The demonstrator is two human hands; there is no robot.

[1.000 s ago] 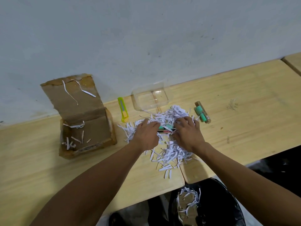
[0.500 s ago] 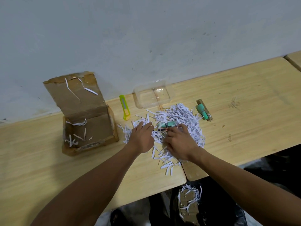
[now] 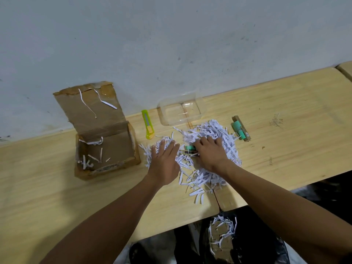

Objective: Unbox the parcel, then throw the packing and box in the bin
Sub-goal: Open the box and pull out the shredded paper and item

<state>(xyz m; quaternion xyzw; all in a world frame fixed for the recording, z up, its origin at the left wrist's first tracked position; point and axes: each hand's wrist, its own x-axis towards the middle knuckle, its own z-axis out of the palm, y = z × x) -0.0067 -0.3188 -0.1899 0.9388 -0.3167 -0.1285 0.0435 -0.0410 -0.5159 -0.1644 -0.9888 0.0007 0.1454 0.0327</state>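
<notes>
Your left hand (image 3: 164,161) lies flat and your right hand (image 3: 209,153) spread, both empty, on the white shredded-paper packing (image 3: 207,149) mid-tabletop. Lift the small green-and-brown item (image 3: 188,150) out first, then rake the shreds toward the near edge above the black-lined bin (image 3: 247,244).

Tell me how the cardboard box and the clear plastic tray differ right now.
The cardboard box is brown and opaque; the clear plastic tray is see-through. The box has a flap standing up against the wall; the tray shows no lid. The box holds a few paper strips; the tray holds none. Both sit open on the wooden table.
</notes>
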